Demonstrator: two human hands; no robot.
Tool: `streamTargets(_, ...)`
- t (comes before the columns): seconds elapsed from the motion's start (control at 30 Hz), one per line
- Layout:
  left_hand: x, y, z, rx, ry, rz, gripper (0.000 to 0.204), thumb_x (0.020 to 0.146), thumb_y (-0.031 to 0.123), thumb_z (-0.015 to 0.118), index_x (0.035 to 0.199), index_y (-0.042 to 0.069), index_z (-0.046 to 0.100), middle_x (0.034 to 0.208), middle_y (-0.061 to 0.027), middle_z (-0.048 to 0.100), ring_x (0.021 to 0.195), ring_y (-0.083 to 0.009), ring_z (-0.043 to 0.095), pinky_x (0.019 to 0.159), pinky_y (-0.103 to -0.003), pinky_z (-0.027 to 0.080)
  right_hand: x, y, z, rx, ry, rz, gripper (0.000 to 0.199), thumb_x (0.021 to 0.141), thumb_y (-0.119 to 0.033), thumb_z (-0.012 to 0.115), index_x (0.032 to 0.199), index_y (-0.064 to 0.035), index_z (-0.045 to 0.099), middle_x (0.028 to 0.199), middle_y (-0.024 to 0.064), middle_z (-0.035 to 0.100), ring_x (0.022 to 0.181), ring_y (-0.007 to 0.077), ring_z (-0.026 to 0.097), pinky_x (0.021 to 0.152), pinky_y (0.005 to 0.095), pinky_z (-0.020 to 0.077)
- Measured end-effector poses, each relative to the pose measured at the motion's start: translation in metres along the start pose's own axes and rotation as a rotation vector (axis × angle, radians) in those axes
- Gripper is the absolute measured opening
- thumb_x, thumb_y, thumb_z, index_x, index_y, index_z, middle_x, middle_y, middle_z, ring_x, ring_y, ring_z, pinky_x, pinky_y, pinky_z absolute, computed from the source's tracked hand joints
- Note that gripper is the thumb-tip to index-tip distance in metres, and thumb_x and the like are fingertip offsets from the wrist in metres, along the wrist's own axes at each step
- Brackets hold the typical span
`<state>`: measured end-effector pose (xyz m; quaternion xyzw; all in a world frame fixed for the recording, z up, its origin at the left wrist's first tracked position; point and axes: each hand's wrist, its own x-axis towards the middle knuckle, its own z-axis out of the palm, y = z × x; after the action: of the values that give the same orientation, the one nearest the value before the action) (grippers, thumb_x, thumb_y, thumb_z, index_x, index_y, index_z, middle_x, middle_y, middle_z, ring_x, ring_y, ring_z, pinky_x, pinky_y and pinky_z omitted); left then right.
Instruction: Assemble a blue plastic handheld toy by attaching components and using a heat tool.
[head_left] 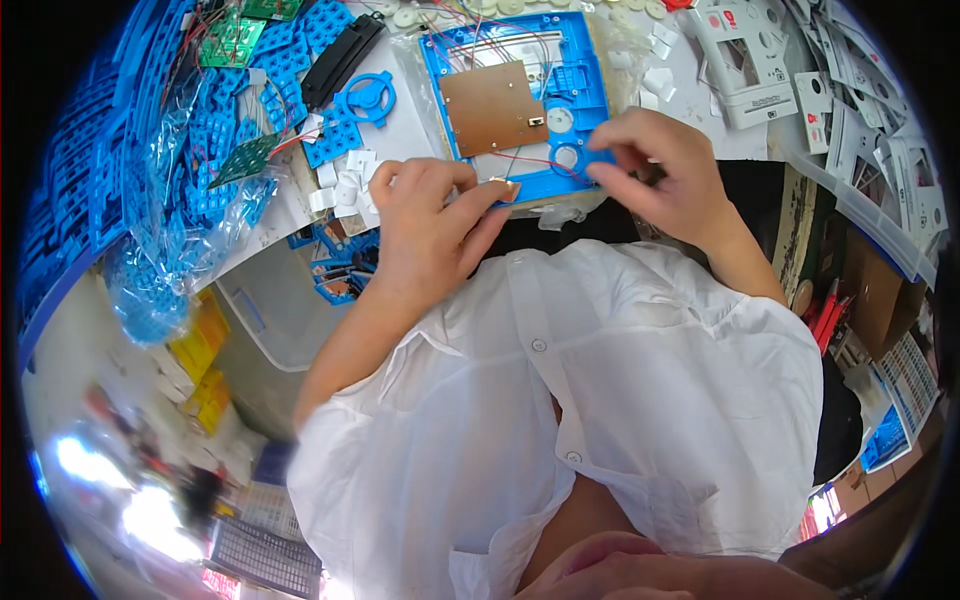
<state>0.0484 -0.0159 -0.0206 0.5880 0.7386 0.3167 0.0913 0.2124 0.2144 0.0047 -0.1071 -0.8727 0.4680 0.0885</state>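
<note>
In front of me lies a blue plastic housing (592, 65) with a brown circuit board (488, 110) and thin wires inside it. My left hand (430, 215) is at its near left edge, fingers bent and thumb pressed to the rim. A small tan piece (511, 190) shows at those fingertips; its kind is unclear. At the near right corner, my right hand (668, 175) has thumb and index finger closed round a small blue plastic part (598, 158). Beside that part sits a blue ring (567, 159) in the housing, with a red wire next to it.
Blue keypad parts (210, 150) and a green circuit board (245, 160) are heaped at left. White caps (350, 185) lie beside my left hand. A black strip (342, 60) and blue round frame (369, 98) lie behind. White printed panels (740, 65) and a clear bin (860, 210) are at right.
</note>
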Motion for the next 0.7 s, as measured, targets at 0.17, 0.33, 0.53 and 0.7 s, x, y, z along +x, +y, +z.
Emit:
streamTargets(0.17, 0.007, 0.000, 0.013, 0.002, 0.083, -0.002, 0.016, 0.081, 0.014, 0.079, 0.095, 0.016, 0.071, 0.093, -0.0003, 0.061, 0.089, -0.0206, 0.058, 0.088, -0.043, 0.031, 0.021, -0.013, 0.030, -0.275, -0.009, -0.365, 0.039, 0.066, -0.004, 0.083, 0.102, -0.0094, 0.070, 0.094, 0.0032, 0.064, 0.087, 0.0263, 0.059, 0.069, 0.0354, 0.0486)
streamTargets(0.33, 0.007, -0.008, -0.002, -0.012, 0.174, -0.124, 0.014, 0.081, 0.009, 0.077, 0.094, 0.011, 0.071, 0.092, -0.0028, 0.062, 0.088, -0.0242, 0.060, 0.082, -0.040, 0.038, 0.024, -0.012, 0.053, -0.352, -0.150, -0.382, 0.038, 0.065, -0.010, 0.084, 0.101, -0.0114, 0.070, 0.099, 0.0024, 0.064, 0.097, 0.0270, 0.057, 0.082, 0.0405, 0.0456)
streamTargets(0.53, -0.004, 0.007, -0.017, -0.589, -0.068, -0.630, 0.012, 0.098, 0.014, 0.065, 0.097, 0.002, 0.069, 0.074, -0.0053, 0.065, 0.058, -0.0090, 0.051, 0.053, -0.025, 0.039, 0.027, -0.002, 0.051, -0.270, 0.048, -0.406, 0.025, 0.073, -0.009, 0.083, 0.095, -0.0103, 0.070, 0.089, 0.0028, 0.066, 0.088, 0.0251, 0.060, 0.080, 0.0396, 0.0447)
streamTargets(0.7, 0.015, 0.007, -0.020, -1.232, -0.411, -0.950, 0.035, 0.109, 0.027, 0.048, 0.108, 0.000, 0.070, 0.074, -0.0058, 0.068, 0.048, -0.0035, 0.040, 0.045, -0.021, 0.028, 0.021, 0.003, 0.049, -0.224, 0.122, -0.442, 0.026, 0.071, -0.010, 0.083, 0.094, -0.0104, 0.072, 0.087, 0.0011, 0.067, 0.087, 0.0233, 0.062, 0.079, 0.0378, 0.0447)
